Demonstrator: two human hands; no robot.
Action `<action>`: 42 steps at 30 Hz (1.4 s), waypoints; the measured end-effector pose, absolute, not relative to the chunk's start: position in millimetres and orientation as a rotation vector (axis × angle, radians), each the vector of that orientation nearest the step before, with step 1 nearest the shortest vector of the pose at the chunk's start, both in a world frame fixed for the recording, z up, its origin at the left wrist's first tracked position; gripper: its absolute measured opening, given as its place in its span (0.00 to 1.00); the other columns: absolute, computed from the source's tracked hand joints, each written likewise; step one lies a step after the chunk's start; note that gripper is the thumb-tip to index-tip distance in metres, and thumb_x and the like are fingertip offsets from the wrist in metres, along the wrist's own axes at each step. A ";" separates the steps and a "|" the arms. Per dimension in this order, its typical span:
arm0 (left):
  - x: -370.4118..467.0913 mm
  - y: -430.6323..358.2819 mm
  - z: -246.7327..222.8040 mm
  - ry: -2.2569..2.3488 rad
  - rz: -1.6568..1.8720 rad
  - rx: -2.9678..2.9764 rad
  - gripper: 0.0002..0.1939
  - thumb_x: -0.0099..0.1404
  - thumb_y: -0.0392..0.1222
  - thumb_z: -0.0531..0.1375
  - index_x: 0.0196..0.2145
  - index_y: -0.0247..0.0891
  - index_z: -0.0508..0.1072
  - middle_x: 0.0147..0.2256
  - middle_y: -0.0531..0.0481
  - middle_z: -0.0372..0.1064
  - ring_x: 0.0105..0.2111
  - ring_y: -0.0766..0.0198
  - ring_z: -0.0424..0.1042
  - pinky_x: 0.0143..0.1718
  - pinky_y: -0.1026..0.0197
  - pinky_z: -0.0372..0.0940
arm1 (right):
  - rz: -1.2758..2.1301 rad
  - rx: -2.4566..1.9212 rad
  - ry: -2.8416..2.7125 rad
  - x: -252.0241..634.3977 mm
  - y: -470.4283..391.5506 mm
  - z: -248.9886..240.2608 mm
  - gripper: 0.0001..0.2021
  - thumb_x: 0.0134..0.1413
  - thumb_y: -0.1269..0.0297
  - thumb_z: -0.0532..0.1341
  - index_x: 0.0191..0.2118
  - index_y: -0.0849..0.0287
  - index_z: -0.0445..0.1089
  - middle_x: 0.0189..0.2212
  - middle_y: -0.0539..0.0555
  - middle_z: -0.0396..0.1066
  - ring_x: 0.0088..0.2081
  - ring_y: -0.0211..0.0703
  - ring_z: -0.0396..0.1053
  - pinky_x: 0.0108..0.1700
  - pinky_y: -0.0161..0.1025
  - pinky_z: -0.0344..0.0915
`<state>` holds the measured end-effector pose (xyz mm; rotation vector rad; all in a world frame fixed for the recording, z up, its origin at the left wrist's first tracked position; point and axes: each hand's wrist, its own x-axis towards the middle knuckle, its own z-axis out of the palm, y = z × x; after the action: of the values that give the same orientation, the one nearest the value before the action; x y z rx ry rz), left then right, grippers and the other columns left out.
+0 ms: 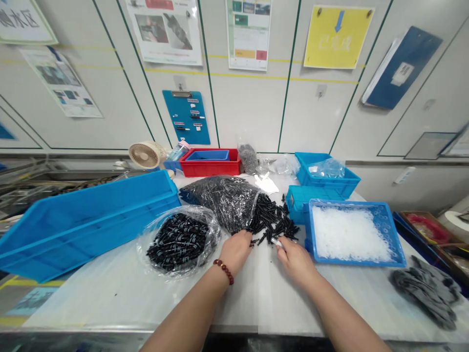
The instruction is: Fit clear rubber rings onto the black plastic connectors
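Note:
A loose heap of small black tube pieces spills from a clear plastic bag of black parts in the middle of the white table. My left hand, with a bead bracelet on the wrist, rests at the heap's near edge with fingers curled; what it holds is hidden. My right hand pinches a small white ring part beside the heap. A blue tray of white translucent rings sits just right of my right hand. Another clear bag with black pieces banded in white lies left of my left hand.
A large tilted blue bin stands at the left. At the back are a red tray, a small fan and a blue crate. Grey gloves lie at the right near edge.

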<state>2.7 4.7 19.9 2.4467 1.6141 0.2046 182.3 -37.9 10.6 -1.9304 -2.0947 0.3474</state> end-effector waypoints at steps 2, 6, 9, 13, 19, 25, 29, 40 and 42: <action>3.1 5.3 18.4 1.520 0.394 2.402 0.06 0.62 0.33 0.51 0.35 0.37 0.66 0.37 0.47 0.66 0.37 0.60 0.68 0.39 0.61 0.61 | 0.341 -1.898 -2.103 183.0 -37.5 9.9 0.11 0.59 0.65 0.46 0.36 0.58 0.65 0.31 0.53 0.71 0.33 0.40 0.66 0.31 0.34 0.48; 4.1 5.7 17.3 1.329 0.721 2.190 0.07 0.64 0.37 0.48 0.36 0.37 0.64 0.35 0.48 0.66 0.34 0.62 0.67 0.38 0.61 0.61 | 0.353 -1.896 -2.090 184.8 -36.6 8.4 0.11 0.59 0.65 0.46 0.36 0.58 0.65 0.31 0.53 0.71 0.32 0.40 0.66 0.30 0.34 0.48; 3.4 6.0 19.3 1.197 0.803 2.045 0.08 0.63 0.40 0.48 0.34 0.37 0.64 0.28 0.52 0.67 0.28 0.65 0.66 0.33 0.63 0.61 | 0.350 -1.895 -2.083 185.5 -36.3 8.1 0.12 0.59 0.64 0.47 0.35 0.58 0.66 0.31 0.53 0.71 0.32 0.40 0.66 0.30 0.34 0.49; 2.7 6.9 21.8 1.148 0.853 1.883 0.07 0.60 0.41 0.52 0.32 0.37 0.67 0.23 0.55 0.64 0.21 0.68 0.63 0.25 0.66 0.60 | 0.348 -1.889 -2.092 184.7 -36.7 9.8 0.11 0.59 0.65 0.47 0.35 0.58 0.66 0.30 0.53 0.71 0.31 0.39 0.66 0.30 0.34 0.48; 5.5 5.9 20.1 1.053 0.702 1.740 0.07 0.56 0.39 0.55 0.30 0.34 0.69 0.21 0.54 0.66 0.20 0.69 0.65 0.23 0.68 0.62 | 0.378 -1.836 -2.196 182.1 -40.7 15.0 0.09 0.57 0.67 0.49 0.32 0.57 0.66 0.30 0.51 0.71 0.30 0.38 0.65 0.28 0.33 0.45; 2.4 7.4 20.8 1.033 0.625 1.746 0.07 0.55 0.39 0.56 0.30 0.34 0.70 0.22 0.53 0.70 0.22 0.68 0.67 0.23 0.69 0.63 | 0.402 -1.800 -2.284 180.6 -43.7 20.6 0.09 0.55 0.69 0.50 0.32 0.58 0.67 0.29 0.52 0.71 0.31 0.39 0.66 0.29 0.33 0.45; -1.1 7.8 23.8 1.074 0.549 1.806 0.07 0.55 0.40 0.56 0.31 0.34 0.71 0.21 0.54 0.70 0.18 0.70 0.63 0.18 0.70 0.57 | 0.429 -1.788 -2.296 180.2 -44.8 21.7 0.09 0.54 0.69 0.50 0.32 0.58 0.68 0.29 0.52 0.71 0.31 0.38 0.65 0.29 0.33 0.45; 1.8 4.6 21.9 1.002 0.532 2.030 0.04 0.57 0.37 0.58 0.31 0.36 0.72 0.17 0.57 0.68 0.22 0.67 0.69 0.30 0.69 0.60 | 0.437 -1.762 -2.272 176.8 -45.2 18.0 0.09 0.54 0.66 0.51 0.29 0.58 0.68 0.26 0.50 0.70 0.29 0.37 0.64 0.28 0.32 0.44; 2.3 3.6 22.7 1.005 0.527 2.025 0.04 0.57 0.36 0.58 0.32 0.36 0.72 0.17 0.57 0.68 0.22 0.67 0.70 0.30 0.69 0.61 | 0.413 -1.815 -2.247 176.6 -45.1 17.8 0.11 0.56 0.62 0.51 0.29 0.57 0.68 0.25 0.51 0.70 0.28 0.37 0.64 0.27 0.33 0.42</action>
<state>2.3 3.6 22.7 2.0249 1.0053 0.5268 176.6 -45.1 17.8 -1.8147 -2.2469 0.4135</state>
